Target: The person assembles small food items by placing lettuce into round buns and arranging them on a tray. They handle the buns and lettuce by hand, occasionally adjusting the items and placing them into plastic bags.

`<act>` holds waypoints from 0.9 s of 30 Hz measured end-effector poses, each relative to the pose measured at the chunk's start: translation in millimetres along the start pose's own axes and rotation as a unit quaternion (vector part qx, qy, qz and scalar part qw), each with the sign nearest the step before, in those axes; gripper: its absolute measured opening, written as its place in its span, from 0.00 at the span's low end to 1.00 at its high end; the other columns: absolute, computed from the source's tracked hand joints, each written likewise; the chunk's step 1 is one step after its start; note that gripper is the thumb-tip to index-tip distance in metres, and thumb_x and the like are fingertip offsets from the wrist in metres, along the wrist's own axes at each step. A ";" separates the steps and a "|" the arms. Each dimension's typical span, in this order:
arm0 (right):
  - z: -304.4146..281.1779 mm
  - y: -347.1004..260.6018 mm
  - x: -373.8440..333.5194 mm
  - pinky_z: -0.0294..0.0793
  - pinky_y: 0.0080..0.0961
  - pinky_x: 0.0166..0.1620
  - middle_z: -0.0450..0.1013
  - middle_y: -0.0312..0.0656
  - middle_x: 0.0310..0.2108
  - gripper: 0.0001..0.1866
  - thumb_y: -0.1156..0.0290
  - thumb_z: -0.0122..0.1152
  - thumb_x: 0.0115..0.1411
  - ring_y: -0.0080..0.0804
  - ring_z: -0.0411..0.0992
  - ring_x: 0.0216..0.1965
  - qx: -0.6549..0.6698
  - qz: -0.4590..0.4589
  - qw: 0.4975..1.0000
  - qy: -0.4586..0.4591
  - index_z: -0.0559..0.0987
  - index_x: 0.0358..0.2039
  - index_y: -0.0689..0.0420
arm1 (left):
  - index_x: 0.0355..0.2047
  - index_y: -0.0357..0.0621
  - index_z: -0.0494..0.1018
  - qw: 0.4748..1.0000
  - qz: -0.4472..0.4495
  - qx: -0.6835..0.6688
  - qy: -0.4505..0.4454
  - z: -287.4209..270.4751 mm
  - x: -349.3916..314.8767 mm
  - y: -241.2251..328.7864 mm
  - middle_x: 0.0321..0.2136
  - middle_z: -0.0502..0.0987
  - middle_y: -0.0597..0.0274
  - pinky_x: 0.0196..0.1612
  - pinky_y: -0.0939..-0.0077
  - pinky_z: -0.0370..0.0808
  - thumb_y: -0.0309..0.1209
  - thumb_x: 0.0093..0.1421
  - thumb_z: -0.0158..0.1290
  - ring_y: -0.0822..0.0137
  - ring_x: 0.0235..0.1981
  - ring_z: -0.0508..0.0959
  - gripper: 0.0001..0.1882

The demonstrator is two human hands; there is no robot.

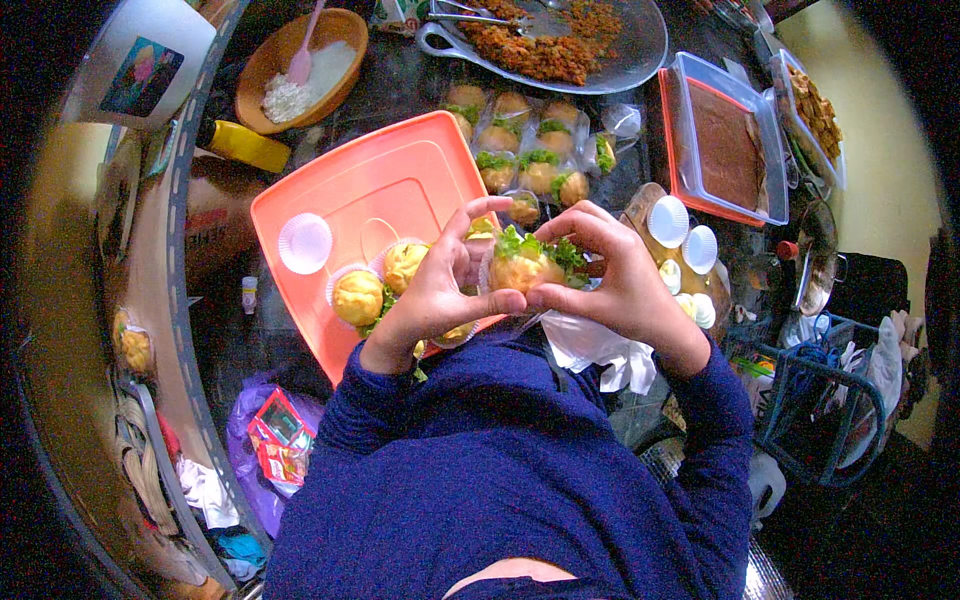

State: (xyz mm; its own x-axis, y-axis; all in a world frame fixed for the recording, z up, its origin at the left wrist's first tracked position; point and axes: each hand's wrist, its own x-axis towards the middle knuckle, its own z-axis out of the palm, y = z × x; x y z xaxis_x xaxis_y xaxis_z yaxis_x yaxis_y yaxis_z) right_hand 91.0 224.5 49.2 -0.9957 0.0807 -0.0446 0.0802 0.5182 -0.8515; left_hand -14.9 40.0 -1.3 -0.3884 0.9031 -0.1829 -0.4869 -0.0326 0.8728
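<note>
Between both hands, in front of my body, is a round golden bun filled with green lettuce (523, 268); what looks like clear plastic is around it. My left hand (437, 285) grips its left side, index finger raised and thumb along the near side. Curled over the right side is my right hand (628, 272), its thumb almost touching the left one. Below and left of them lies an orange plastic lid (330, 200). On it are several yellow buns in paper cups, one of them a bun (357, 298) with lettuce, and an empty paper cup (305, 243).
Several wrapped lettuce buns (538, 178) stand in rows beyond my hands. Farther back are a pan (640, 40) of orange-brown filling and a brown bowl (250, 90) with a pink spatula. To the right are a clear container (768, 190), paper cups (668, 221) and a blue basket (830, 440).
</note>
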 end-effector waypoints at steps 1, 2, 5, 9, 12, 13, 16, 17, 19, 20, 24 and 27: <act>-1.1 -1.1 0.3 0.72 0.20 0.42 0.73 0.37 0.40 0.22 0.67 0.74 0.46 0.22 0.72 0.40 0.014 0.013 1.000 -0.007 0.75 0.40 0.61 | 0.64 0.45 0.46 1.000 -0.006 0.003 -0.003 -0.2 -0.1 1.0 0.43 0.76 0.53 0.51 0.71 0.71 0.31 0.46 0.69 0.63 0.47 0.76 0.52; -2.0 -2.1 0.7 0.72 0.20 0.41 0.73 0.36 0.39 0.21 0.67 0.73 0.46 0.22 0.72 0.40 0.027 0.026 0.999 -0.014 0.76 0.39 0.61 | 0.64 0.45 0.47 1.000 0.000 0.001 0.000 0.5 0.5 1.4 0.43 0.76 0.53 0.50 0.72 0.71 0.31 0.46 0.69 0.64 0.47 0.76 0.51; -2.3 -3.6 2.6 0.73 0.21 0.40 0.73 0.36 0.37 0.19 0.68 0.72 0.48 0.21 0.72 0.40 0.060 0.045 0.997 -0.025 0.76 0.38 0.61 | 0.63 0.45 0.47 1.000 0.010 -0.014 0.004 3.9 2.9 1.8 0.42 0.77 0.54 0.50 0.72 0.71 0.31 0.46 0.69 0.64 0.47 0.76 0.50; 0.3 -2.0 4.1 0.73 0.20 0.39 0.74 0.36 0.34 0.16 0.69 0.71 0.50 0.19 0.72 0.38 0.084 0.039 0.996 0.004 0.75 0.36 0.60 | 0.63 0.44 0.48 0.999 0.001 -0.032 -0.001 4.5 5.4 2.4 0.44 0.76 0.53 0.52 0.72 0.70 0.30 0.47 0.68 0.64 0.47 0.76 0.49; -3.3 0.6 4.6 0.72 0.18 0.38 0.74 0.35 0.32 0.14 0.70 0.69 0.52 0.18 0.71 0.36 0.054 0.057 0.997 -0.023 0.74 0.35 0.60 | 0.63 0.45 0.48 0.999 0.012 -0.042 0.002 3.7 9.7 -1.2 0.49 0.72 0.52 0.54 0.70 0.69 0.34 0.48 0.67 0.63 0.50 0.74 0.49; -4.8 1.3 4.9 0.72 0.18 0.37 0.73 0.34 0.32 0.13 0.70 0.68 0.53 0.18 0.71 0.35 0.059 0.057 0.996 -0.024 0.74 0.35 0.60 | 0.63 0.45 0.48 0.999 0.019 -0.049 0.004 3.7 10.9 -3.4 0.51 0.71 0.51 0.55 0.69 0.69 0.37 0.48 0.68 0.63 0.51 0.73 0.49; -8.6 1.4 5.1 0.70 0.16 0.35 0.72 0.33 0.31 0.11 0.70 0.65 0.56 0.16 0.69 0.33 0.126 0.094 0.988 -0.007 0.72 0.34 0.60 | 0.63 0.44 0.48 0.996 0.034 -0.087 0.011 0.1 8.5 -8.7 0.57 0.63 0.49 0.60 0.63 0.65 0.47 0.47 0.66 0.59 0.57 0.67 0.51; -9.8 1.2 5.1 0.70 0.16 0.34 0.71 0.32 0.30 0.10 0.70 0.64 0.57 0.15 0.68 0.33 0.156 0.112 0.981 0.002 0.72 0.33 0.59 | 0.63 0.44 0.47 0.985 0.033 -0.169 0.001 0.5 7.1 -11.9 0.58 0.61 0.49 0.60 0.61 0.63 0.48 0.49 0.64 0.58 0.59 0.65 0.50; -11.3 0.2 3.2 0.69 0.14 0.34 0.70 0.32 0.31 0.10 0.69 0.63 0.58 0.14 0.67 0.32 0.173 0.125 0.976 0.036 0.70 0.32 0.59 | 0.64 0.44 0.46 0.942 0.038 -0.332 -0.018 2.5 2.3 -18.8 0.61 0.56 0.47 0.62 0.59 0.60 0.48 0.52 0.61 0.56 0.61 0.62 0.48; -11.0 -0.3 1.6 0.68 0.13 0.33 0.70 0.32 0.31 0.10 0.69 0.62 0.59 0.13 0.67 0.32 0.182 0.131 0.973 0.052 0.70 0.32 0.59 | 0.64 0.43 0.45 0.926 0.049 -0.375 -0.008 6.2 -0.7 -23.8 0.61 0.56 0.50 0.63 0.56 0.58 0.51 0.51 0.60 0.53 0.62 0.60 0.50; -2.0 0.0 -0.9 0.68 0.14 0.37 0.69 0.33 0.32 0.10 0.70 0.61 0.59 0.15 0.67 0.34 0.177 0.091 0.975 0.099 0.68 0.32 0.58 | 0.66 0.43 0.43 0.894 0.090 -0.437 -0.032 17.2 -5.2 -39.7 0.63 0.53 0.53 0.66 0.58 0.53 0.49 0.51 0.60 0.55 0.65 0.55 0.51; 1.6 0.4 -3.6 0.69 0.16 0.39 0.71 0.34 0.31 0.12 0.70 0.65 0.56 0.17 0.69 0.34 0.116 0.087 0.986 0.086 0.70 0.31 0.59 | 0.66 0.42 0.44 0.943 0.072 -0.325 0.008 23.8 -9.5 -44.4 0.64 0.52 0.52 0.66 0.59 0.52 0.46 0.52 0.59 0.56 0.65 0.54 0.49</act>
State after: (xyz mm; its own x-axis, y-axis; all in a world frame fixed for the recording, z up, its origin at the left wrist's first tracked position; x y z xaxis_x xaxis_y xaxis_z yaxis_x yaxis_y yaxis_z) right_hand 94.5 223.0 48.2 -0.9439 0.3040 -0.1286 0.2166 0.2764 -0.9363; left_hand 29.0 43.1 -27.5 -0.4966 0.8629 -0.0940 -0.8028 -0.4154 0.4278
